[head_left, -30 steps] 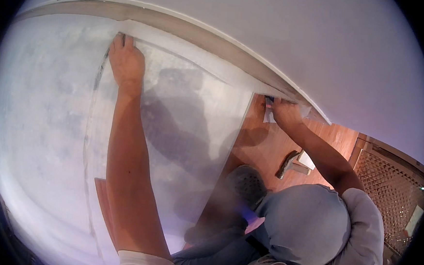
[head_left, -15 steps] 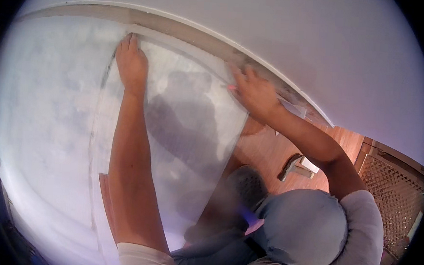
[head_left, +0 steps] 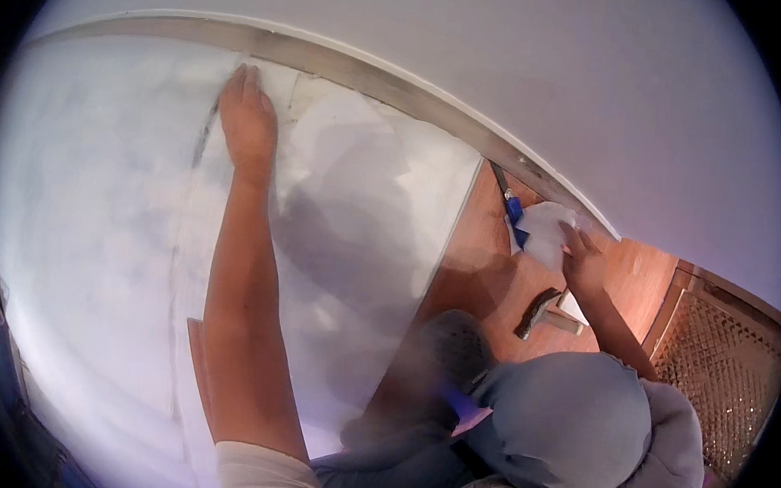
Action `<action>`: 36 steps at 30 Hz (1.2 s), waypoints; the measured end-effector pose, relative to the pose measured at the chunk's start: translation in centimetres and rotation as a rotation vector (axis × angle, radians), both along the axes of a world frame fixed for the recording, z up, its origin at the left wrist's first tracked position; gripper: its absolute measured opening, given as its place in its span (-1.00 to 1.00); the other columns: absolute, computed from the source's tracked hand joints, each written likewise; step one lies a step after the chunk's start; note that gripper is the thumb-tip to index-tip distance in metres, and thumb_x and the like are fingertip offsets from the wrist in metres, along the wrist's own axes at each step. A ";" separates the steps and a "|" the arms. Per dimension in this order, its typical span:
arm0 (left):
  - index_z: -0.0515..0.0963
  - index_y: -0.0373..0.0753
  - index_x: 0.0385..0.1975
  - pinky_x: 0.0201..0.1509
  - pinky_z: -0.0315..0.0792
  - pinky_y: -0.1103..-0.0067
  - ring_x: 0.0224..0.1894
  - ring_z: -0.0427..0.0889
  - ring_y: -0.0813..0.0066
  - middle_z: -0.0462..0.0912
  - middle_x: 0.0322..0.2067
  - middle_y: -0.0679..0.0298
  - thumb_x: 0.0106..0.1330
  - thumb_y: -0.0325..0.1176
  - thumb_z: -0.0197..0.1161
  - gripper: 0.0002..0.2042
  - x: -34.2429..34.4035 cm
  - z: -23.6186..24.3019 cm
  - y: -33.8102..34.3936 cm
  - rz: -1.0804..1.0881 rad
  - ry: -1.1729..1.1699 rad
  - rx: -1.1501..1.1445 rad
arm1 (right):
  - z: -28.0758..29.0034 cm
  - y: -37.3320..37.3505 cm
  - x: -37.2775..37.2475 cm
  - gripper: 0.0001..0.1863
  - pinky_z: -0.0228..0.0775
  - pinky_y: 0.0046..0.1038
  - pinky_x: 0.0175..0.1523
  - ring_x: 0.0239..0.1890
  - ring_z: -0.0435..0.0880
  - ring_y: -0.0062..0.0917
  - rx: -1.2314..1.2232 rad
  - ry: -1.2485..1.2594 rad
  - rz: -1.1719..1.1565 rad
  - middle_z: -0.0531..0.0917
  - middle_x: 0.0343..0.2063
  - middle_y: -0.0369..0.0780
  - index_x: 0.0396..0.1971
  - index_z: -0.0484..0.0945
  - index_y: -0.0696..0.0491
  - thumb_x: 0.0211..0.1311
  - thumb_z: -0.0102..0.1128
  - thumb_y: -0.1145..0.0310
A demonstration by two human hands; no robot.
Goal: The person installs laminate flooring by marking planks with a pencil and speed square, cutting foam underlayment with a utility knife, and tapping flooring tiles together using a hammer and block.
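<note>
A large whitish sheet (head_left: pixel 143 193) spreads over the left and middle, its far edge along a greyish-brown strip at the wall's foot. My left hand (head_left: pixel 248 123) lies on it near that edge, fingers stretched forward and close together, with nothing seen in them. A dark streak marks the sheet beside this hand. Off the sheet to the right, my right hand (head_left: pixel 583 260) pinches the edge of a thin white piece (head_left: pixel 545 228), which looks like paper or cloth. A blue-handled tool (head_left: pixel 515 218) lies against that piece, partly covered by it; its kind is unclear.
A hammer-like tool (head_left: pixel 543 314) with a dark head lies on the reddish wood floor (head_left: pixel 482 209), a small white block beside it. My knee (head_left: pixel 567 425) and dark shoe (head_left: pixel 455 351) are close by. A lattice panel (head_left: pixel 714 371) stands far right. A pale wall (head_left: pixel 553 75) bounds the far side.
My right hand has left the sheet's far right edge and moved right to the white piece, which now looks raised and spread. My left hand stays almost in place, its fingers straighter.
</note>
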State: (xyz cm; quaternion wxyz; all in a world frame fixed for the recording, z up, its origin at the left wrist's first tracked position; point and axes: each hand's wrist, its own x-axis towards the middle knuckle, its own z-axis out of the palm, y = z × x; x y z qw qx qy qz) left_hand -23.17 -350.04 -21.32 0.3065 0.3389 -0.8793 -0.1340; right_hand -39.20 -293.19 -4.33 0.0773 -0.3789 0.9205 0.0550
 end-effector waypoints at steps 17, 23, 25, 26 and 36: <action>0.60 -0.30 -0.12 0.13 0.36 0.12 0.00 0.51 -0.11 0.60 -0.15 -0.06 0.23 -0.42 0.19 -0.76 2.8 1.0 11.1 -0.143 -0.027 0.217 | -4.3 -39.5 5.4 -0.45 0.58 -0.22 -0.16 -0.14 0.71 -0.28 -0.406 -0.093 0.557 0.68 -0.10 -0.15 0.16 0.48 0.05 0.20 0.31 0.15; 0.50 -0.26 0.16 0.31 0.31 0.17 0.21 0.42 -0.11 0.51 0.15 -0.07 0.30 -0.32 0.19 -0.58 -1.2 4.1 11.7 -0.258 0.037 0.532 | -5.3 -43.2 3.6 -0.74 0.55 -0.18 -0.21 -0.16 0.72 -0.22 -0.234 -0.212 0.572 0.68 -0.24 -0.11 -0.15 0.50 0.10 0.22 0.19 0.30; 0.46 -0.24 0.22 0.35 0.30 0.20 0.27 0.39 -0.07 0.47 0.23 -0.03 0.31 -0.28 0.19 -0.53 -1.1 4.0 11.4 -0.217 -0.026 0.519 | -6.6 -43.8 4.1 -0.73 0.56 -0.16 -0.21 -0.18 0.73 -0.19 -0.358 -0.107 0.513 0.67 -0.25 -0.10 -0.14 0.50 0.10 0.23 0.19 0.29; 0.44 -0.23 0.24 0.35 0.30 0.21 0.29 0.37 -0.04 0.45 0.25 -0.02 0.32 -0.27 0.19 -0.52 -1.3 3.0 11.2 -0.196 -0.052 0.483 | -7.1 -43.9 4.2 -0.73 0.56 -0.15 -0.21 -0.18 0.73 -0.19 -0.361 -0.107 0.517 0.67 -0.25 -0.11 -0.14 0.50 0.10 0.23 0.19 0.29; 0.44 -0.13 0.26 0.40 0.27 0.32 0.38 0.29 0.07 0.42 0.28 0.05 0.31 -0.21 0.21 -0.51 -2.4 4.4 9.3 -0.302 -0.265 0.461 | -7.7 -46.5 4.0 -0.73 0.58 -0.17 -0.24 -0.22 0.73 -0.26 -0.274 -0.070 0.659 0.66 -0.31 -0.16 -0.21 0.53 0.08 0.12 0.26 0.29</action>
